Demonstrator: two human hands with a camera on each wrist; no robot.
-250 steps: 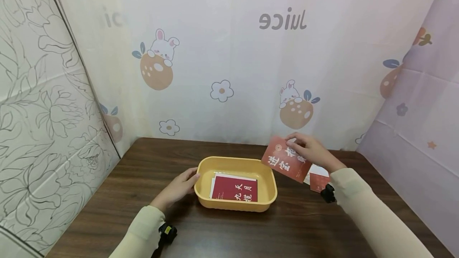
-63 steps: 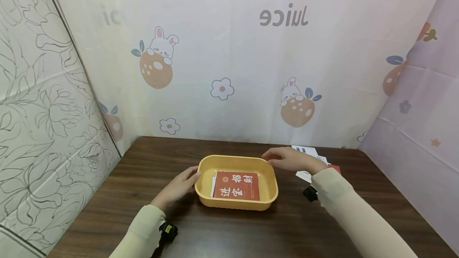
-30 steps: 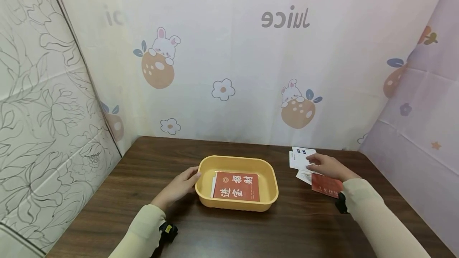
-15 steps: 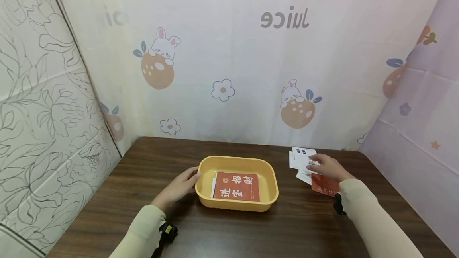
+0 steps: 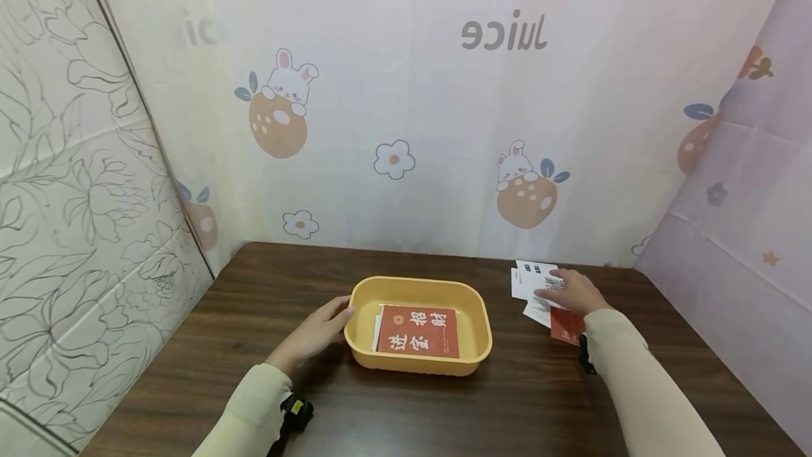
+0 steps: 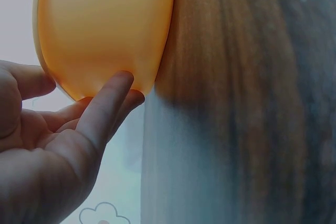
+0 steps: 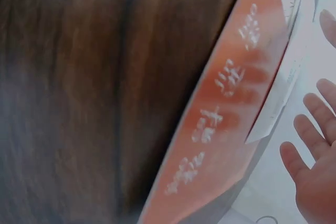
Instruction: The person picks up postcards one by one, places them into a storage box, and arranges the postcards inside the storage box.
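Note:
A yellow plastic tub (image 5: 482, 333) sits mid-table with a red card (image 5: 419, 331) printed with white characters lying flat inside, on top of other cards. My left hand (image 5: 317, 330) rests against the tub's left wall (image 6: 105, 30) with straight fingers (image 6: 107, 106). To the right lies a small pile of cards: a white one (image 5: 528, 279) on top and a red one (image 5: 566, 325) (image 7: 226, 114) below. My right hand (image 5: 567, 291) lies on this pile, fingers (image 7: 307, 153) extended and flat.
The dark wooden table (image 5: 254, 302) is enclosed by patterned fabric walls behind (image 5: 406, 125), on the left (image 5: 76, 196) and on the right (image 5: 748, 231). Black wrist cameras (image 5: 294, 411) sit on both sleeves.
Earlier my right hand carried a red card to the tub and left it inside. It then went back to the pile on the right and has since slid slightly further over the white card.

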